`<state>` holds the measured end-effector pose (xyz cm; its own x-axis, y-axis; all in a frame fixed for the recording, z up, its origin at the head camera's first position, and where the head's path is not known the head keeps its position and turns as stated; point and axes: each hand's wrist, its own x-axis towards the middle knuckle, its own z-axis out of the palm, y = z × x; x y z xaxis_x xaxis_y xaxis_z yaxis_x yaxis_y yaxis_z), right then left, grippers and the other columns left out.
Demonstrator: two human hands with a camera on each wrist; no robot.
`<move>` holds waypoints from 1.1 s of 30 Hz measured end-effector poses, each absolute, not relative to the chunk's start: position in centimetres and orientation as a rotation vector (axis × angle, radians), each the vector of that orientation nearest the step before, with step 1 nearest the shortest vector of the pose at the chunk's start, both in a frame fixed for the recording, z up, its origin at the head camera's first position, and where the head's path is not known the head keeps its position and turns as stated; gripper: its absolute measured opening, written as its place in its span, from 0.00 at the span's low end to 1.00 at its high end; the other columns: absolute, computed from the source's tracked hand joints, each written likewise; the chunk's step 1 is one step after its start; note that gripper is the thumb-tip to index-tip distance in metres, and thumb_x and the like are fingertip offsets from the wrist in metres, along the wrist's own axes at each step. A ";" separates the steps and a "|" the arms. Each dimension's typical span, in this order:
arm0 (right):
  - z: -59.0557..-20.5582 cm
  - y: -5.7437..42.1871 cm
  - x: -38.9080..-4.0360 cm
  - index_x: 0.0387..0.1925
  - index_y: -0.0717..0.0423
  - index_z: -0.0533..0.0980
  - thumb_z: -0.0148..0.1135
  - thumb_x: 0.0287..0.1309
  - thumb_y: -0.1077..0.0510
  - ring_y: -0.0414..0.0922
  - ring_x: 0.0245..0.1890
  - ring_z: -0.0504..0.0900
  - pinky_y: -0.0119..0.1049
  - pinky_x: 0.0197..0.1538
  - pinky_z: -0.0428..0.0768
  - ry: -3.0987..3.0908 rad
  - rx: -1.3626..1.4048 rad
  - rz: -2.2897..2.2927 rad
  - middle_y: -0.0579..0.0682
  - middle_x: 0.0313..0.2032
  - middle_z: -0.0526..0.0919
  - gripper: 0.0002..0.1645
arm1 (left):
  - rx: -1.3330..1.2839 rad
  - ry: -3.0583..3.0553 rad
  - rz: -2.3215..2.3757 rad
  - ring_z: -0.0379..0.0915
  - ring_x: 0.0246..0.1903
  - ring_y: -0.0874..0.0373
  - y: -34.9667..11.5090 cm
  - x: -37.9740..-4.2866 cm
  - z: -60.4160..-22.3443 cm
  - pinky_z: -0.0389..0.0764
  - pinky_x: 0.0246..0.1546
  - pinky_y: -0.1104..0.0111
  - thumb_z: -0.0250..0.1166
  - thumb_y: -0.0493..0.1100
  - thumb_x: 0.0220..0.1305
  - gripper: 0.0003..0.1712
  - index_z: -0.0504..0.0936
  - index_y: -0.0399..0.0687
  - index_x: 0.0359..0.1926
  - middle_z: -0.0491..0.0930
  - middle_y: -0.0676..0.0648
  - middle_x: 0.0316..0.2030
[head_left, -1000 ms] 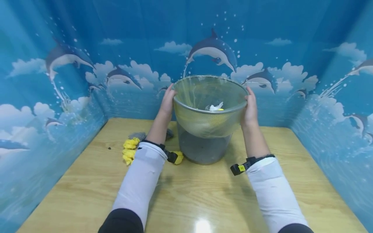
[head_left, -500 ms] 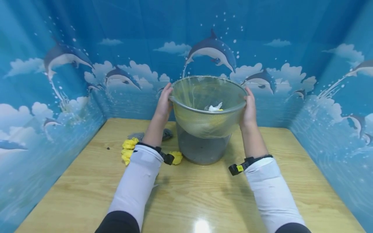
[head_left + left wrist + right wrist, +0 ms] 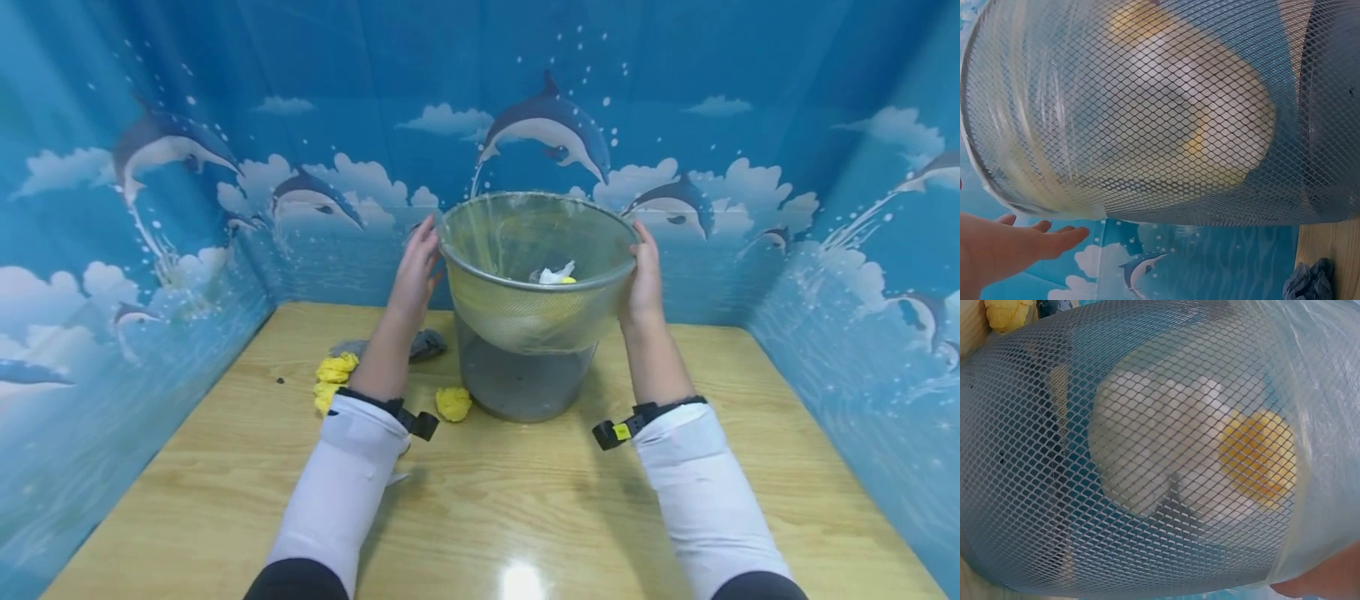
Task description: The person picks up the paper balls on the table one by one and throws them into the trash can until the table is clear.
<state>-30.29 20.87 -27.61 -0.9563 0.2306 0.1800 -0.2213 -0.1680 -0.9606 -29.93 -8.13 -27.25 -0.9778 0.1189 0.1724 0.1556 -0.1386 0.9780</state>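
Note:
A wire-mesh wastebasket (image 3: 517, 387) stands upright on the table. A translucent plastic bag (image 3: 510, 321) lines it and folds over its metal rim. Inside, white crumpled paper (image 3: 1229, 119) and a yellow crumpled paper ball (image 3: 1259, 456) show through the mesh. My left hand (image 3: 415, 271) is beside the left rim, fingers extended; the left wrist view shows them just off the basket's side. At the right rim my right hand (image 3: 642, 275) holds the basket's edge over the bag; its fingers are partly hidden, and only a bit of the hand shows in the right wrist view.
Left of the basket lie yellow crumpled paper balls (image 3: 335, 367), with another yellow ball (image 3: 453, 404) against its base. Dark grey crumpled pieces (image 3: 427, 344) lie behind the left arm. A dolphin-print curtain (image 3: 360, 100) borders the wooden table (image 3: 510, 508) at back and sides.
My left hand has come off the rim and shifted slightly left, its fingers straightening. The right hand keeps its place at the rim, and the wastebasket stands where it was.

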 end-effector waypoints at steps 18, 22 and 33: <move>-27.5 21.0 -30.3 0.75 0.42 0.51 0.33 0.66 0.52 0.43 0.74 0.47 0.40 0.73 0.47 -1.781 -0.033 2.194 0.41 0.76 0.42 0.35 | -0.405 -2.464 -1.841 0.31 0.76 0.48 -10.0 -25.3 -30.8 0.46 0.70 0.43 0.48 0.51 0.74 0.36 0.45 0.59 0.77 0.36 0.47 0.77; -27.6 21.1 -30.3 0.75 0.44 0.50 0.33 0.66 0.52 0.43 0.74 0.46 0.40 0.73 0.46 -1.779 -0.019 2.191 0.42 0.76 0.42 0.36 | -0.389 -2.555 -1.728 0.32 0.76 0.46 -10.2 -25.2 -32.0 0.48 0.70 0.42 0.51 0.52 0.73 0.38 0.46 0.57 0.77 0.38 0.44 0.77; -27.8 21.0 -30.6 0.75 0.43 0.50 0.33 0.67 0.51 0.44 0.73 0.48 0.41 0.74 0.47 -1.786 0.016 2.193 0.43 0.76 0.41 0.35 | -0.533 -2.993 -1.308 0.51 0.71 0.39 -10.0 -24.8 -35.2 0.56 0.68 0.45 0.58 0.50 0.68 0.32 0.64 0.44 0.69 0.57 0.37 0.70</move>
